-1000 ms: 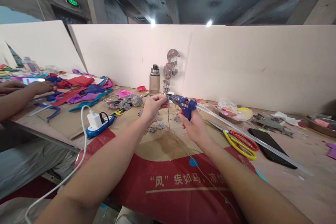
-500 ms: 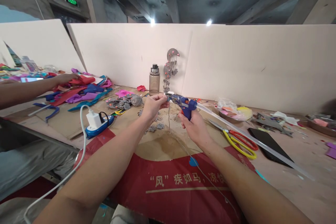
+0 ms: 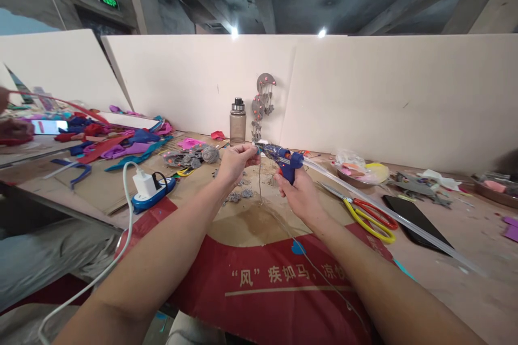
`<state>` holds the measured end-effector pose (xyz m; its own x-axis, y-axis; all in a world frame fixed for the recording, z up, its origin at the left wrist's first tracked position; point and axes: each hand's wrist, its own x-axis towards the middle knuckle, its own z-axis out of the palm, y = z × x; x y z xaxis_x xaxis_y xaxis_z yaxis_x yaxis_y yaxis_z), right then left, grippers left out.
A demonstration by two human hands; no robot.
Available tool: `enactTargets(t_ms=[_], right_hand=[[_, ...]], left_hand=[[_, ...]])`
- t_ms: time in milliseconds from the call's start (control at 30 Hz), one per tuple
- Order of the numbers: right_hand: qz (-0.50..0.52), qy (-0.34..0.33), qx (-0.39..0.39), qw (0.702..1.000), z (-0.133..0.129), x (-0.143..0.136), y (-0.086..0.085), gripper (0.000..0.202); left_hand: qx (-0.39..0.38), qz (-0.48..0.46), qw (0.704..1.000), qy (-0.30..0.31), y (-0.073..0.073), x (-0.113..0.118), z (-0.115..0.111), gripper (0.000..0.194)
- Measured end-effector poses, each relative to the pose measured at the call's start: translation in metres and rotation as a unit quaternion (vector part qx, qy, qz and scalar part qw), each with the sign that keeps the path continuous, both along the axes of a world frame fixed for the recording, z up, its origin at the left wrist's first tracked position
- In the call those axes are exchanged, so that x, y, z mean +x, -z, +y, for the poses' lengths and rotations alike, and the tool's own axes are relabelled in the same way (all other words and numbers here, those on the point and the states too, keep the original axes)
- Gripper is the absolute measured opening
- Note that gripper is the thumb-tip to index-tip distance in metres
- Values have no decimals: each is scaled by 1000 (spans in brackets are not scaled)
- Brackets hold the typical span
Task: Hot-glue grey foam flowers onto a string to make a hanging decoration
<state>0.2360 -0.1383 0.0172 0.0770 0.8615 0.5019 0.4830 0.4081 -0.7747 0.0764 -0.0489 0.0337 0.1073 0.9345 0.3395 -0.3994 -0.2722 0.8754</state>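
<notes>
My right hand (image 3: 301, 191) is wrapped round the handle of a blue hot glue gun (image 3: 285, 159). A long clear glue stick (image 3: 364, 194) runs out of its back toward the lower right. The gun's nozzle points left, up against the fingertips of my left hand (image 3: 238, 161). Those fingers are pinched on a grey string (image 3: 260, 183), which hangs toward the cardboard. A tiny piece at the fingertips is too small to make out. Below them, small grey felt pieces (image 3: 243, 194) lie on the red-and-brown cardboard (image 3: 283, 302).
Red-and-yellow-handled scissors (image 3: 370, 221) and a black phone (image 3: 416, 223) lie at right. A bottle (image 3: 238, 124) stands by the white board (image 3: 364, 91), where a grey felt hanging (image 3: 265, 99) is. A blue power strip (image 3: 154, 197) sits left, near coloured felt scraps (image 3: 137, 145).
My hands and the glue gun stay almost still. At the left, another person's arm has drawn back from the felt pile, pulling a red strip leftward.
</notes>
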Motion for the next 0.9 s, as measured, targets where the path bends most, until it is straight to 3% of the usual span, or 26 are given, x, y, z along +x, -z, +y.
enactTargets(t_ms=[167, 367, 433, 500, 600, 700, 800, 900], right_hand=[[15, -16, -13, 1000, 2, 2, -4, 19], [179, -52, -120, 975, 18, 18, 7, 25], [149, -42, -173, 973, 27, 30, 17, 24], [38, 11, -203, 978, 37, 43, 26, 27], [-133, 79, -165, 974, 48, 58, 33, 33], [-186, 119, -104, 970, 46, 56, 28, 40], [-149, 162, -14, 975, 31, 35, 14, 28], [31, 31, 6, 999, 15, 5, -1, 21]], left_hand=[[-12, -6, 1000, -12, -2, -2, 1, 29], [-13, -36, 998, -40, -5, -4, 0, 26], [-4, -26, 999, -37, -4, -3, -1, 24], [17, -2, 999, -40, -2, -1, -2, 23], [69, 53, 994, -61, 0, 1, -6, 20], [120, 107, 983, -91, -1, 3, -13, 15], [179, 163, 959, -146, -3, 6, -22, 9], [247, 207, 929, -183, -4, 9, -31, 3]])
